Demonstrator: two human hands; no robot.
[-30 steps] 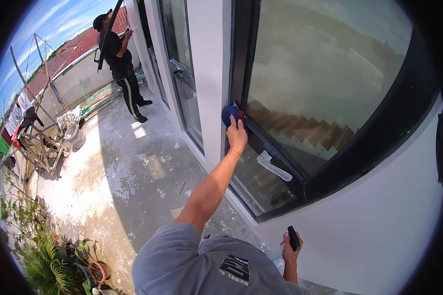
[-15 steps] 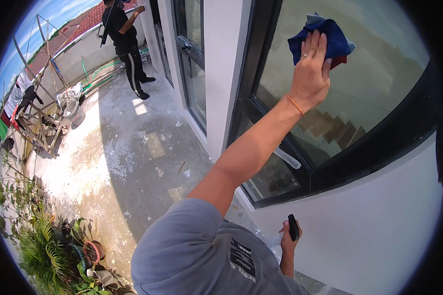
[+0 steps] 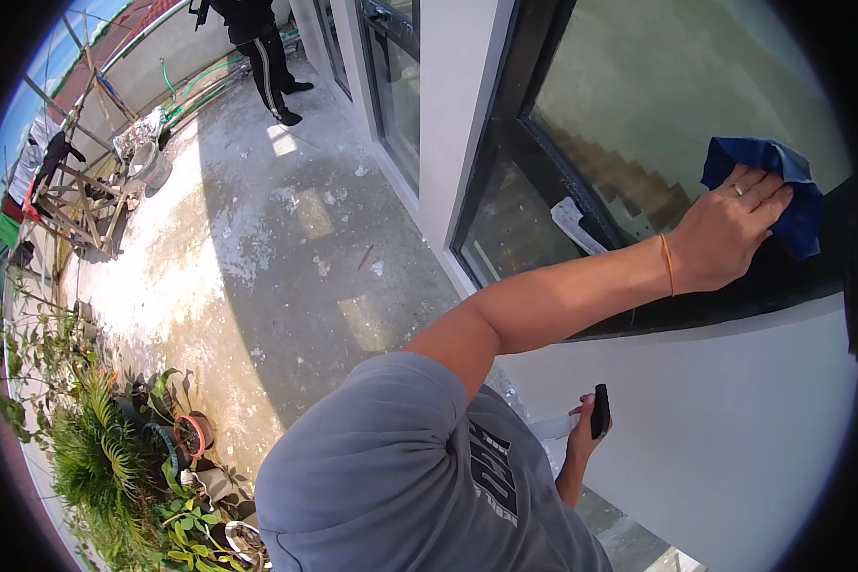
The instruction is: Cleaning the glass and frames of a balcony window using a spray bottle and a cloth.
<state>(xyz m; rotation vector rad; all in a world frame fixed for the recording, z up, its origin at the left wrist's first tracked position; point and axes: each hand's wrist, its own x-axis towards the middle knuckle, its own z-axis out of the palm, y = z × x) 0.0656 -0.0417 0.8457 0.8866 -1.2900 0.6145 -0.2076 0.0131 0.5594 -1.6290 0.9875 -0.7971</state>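
My left hand (image 3: 725,232) presses a dark blue cloth (image 3: 803,217) to the lower right part of a large window pane (image 3: 677,76), by its black frame (image 3: 782,286). The fingers lie over the folded cloth, and an orange band circles the wrist. Lower down, beside the white wall below the window, my right hand (image 3: 582,440) is closed round what looks like a spray bottle with a black head (image 3: 601,410) and a pale body (image 3: 553,427). My grey shirt partly hides that arm.
Another person (image 3: 267,62) stands on the concrete floor (image 3: 305,286) at the far left of the windows. Along the left side are a wooden rack with clothes (image 3: 71,195), a bucket (image 3: 150,165) and potted plants (image 3: 114,458). A green hose (image 3: 200,88) lies at the back.
My left hand and the cloth have moved down and right across the glass to the frame. My right hand still holds the bottle; the view has shifted slightly.
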